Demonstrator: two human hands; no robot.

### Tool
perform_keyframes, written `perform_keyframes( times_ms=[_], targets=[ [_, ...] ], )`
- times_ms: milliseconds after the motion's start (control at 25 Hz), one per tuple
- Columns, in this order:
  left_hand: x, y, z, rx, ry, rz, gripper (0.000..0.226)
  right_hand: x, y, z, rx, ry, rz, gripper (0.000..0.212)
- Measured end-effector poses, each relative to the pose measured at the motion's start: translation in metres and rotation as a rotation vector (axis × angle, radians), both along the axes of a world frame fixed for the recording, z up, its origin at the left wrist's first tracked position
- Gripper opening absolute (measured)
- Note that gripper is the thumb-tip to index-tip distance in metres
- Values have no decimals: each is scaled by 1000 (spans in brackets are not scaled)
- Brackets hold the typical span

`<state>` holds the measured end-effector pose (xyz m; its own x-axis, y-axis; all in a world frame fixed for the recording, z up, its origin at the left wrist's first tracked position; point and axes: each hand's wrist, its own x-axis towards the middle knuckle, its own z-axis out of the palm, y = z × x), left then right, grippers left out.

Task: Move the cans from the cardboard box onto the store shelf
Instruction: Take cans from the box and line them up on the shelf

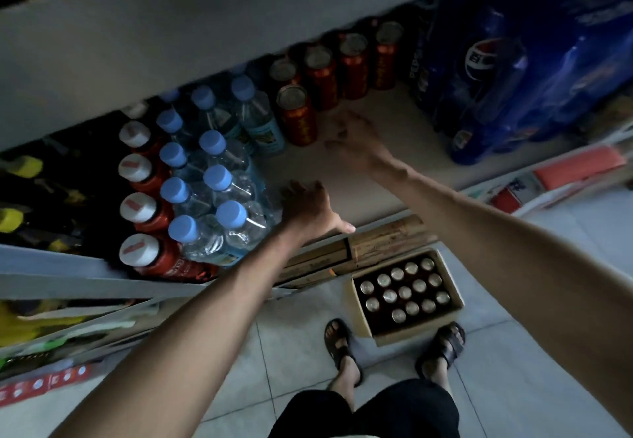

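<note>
An open cardboard box stands on the floor between my feet, with several silver-topped cans upright in it. On the pale store shelf a row of red cans lines the back. My right hand hovers over the shelf just right of the nearest red can, fingers apart, holding nothing. My left hand is near the shelf's front edge beside the water bottles, fingers spread, empty.
A shrink-wrapped pack of blue-capped water bottles fills the shelf's left. White-capped red bottles stand further left. A blue Pepsi pack blocks the right. An upper shelf board overhangs. My sandalled feet flank the box.
</note>
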<state>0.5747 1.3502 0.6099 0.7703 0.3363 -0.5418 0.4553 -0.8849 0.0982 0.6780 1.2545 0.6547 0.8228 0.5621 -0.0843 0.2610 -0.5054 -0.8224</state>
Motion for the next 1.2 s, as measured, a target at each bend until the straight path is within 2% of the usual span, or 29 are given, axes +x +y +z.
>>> perform_keyframes(
  times_ms=[80,160,240,320,360,400,440,520,600,680,760,880,1000,1120,1200],
  targets=[
    [0,0,-1,14,12,-13,126,-20,-38,-5,-75,-43,-90,27],
    [-3,-5,-2,-100,-19,62,115,-43,-82,-18,-126,-56,-115,22],
    [-12,-23,-1,-146,-236,56,89,-69,-126,-34,-142,-29,-131,18],
    [-31,-55,3,3,-607,-168,53,-94,-165,-58,-174,13,-142,15],
    [-42,-74,3,-3,-755,-273,38,-104,-182,-76,-195,40,-154,15],
    [-52,-94,-7,-63,-796,-361,27,-113,-201,-98,-233,90,-170,16],
    [-62,-115,-17,-147,-722,-401,22,-123,-219,-121,-279,144,-180,17],
    [-77,-140,-74,-291,-366,-325,22,-142,-252,-176,-356,270,-188,15],
    [-85,-158,-146,-394,31,-94,29,-157,-276,-234,-392,391,-176,17],
    [-88,-171,-217,-487,248,162,27,-167,-291,-295,-442,451,-145,21],
    [-90,-179,-294,-483,326,317,11,-177,-301,-365,-487,498,-128,19],
    [-94,-182,-431,-424,350,464,17,-192,-314,-492,-637,507,-87,23],
    [-100,-171,-540,-330,358,587,51,-194,-302,-593,-740,477,-60,42],
    [-103,-162,-621,-325,387,658,64,-200,-261,-683,-773,427,-4,63],
    [-104,-159,-657,-328,357,703,70,-210,-234,-728,-894,392,63,70]
  ],
)
